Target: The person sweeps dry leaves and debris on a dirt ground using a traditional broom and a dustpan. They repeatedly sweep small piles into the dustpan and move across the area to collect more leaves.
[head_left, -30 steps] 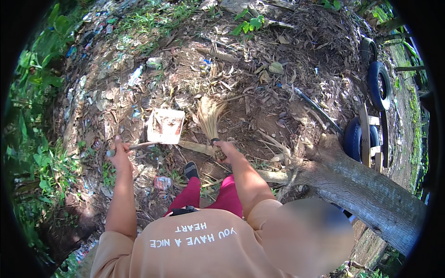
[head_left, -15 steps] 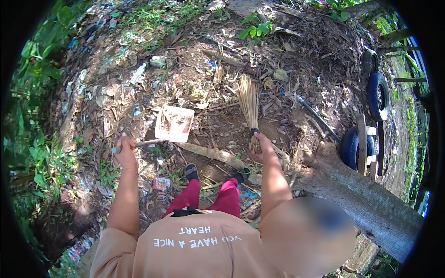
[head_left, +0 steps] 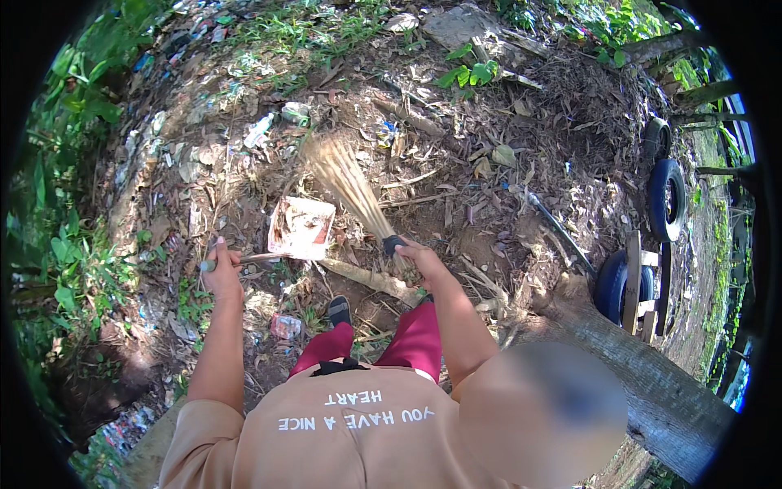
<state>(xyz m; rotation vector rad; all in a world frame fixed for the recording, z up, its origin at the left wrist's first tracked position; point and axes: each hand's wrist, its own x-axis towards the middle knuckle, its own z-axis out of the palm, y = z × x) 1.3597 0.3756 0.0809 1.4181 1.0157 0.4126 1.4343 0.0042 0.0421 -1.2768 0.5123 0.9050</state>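
Note:
My left hand (head_left: pixel 222 269) is closed round the end of the handle of a dustpan (head_left: pixel 303 231). The pan is a pale, square-edged scoop with brownish debris inside, low over the leafy ground ahead of my feet. In my right hand (head_left: pixel 417 259) is a stick broom (head_left: pixel 358 191), gripped at its dark-bound end. Its bristles slant away to the far left and are blurred at the tips, beyond the pan's right side. Dry leaves and soil lie under and around both tools.
A tree trunk (head_left: pixel 627 367) leans across the right, close to my right arm. Old tires (head_left: pixel 667 200) and wooden slats (head_left: pixel 633 281) stand beyond it. A pole (head_left: pixel 562 232) lies on the ground. Litter (head_left: pixel 285 327) is near my left foot; green plants (head_left: pixel 73 261) line the left.
The broom has swung left, its bristles going from pointing straight ahead to slanting over beside the dustpan. My right hand moved left with it; the left hand and dustpan barely shifted.

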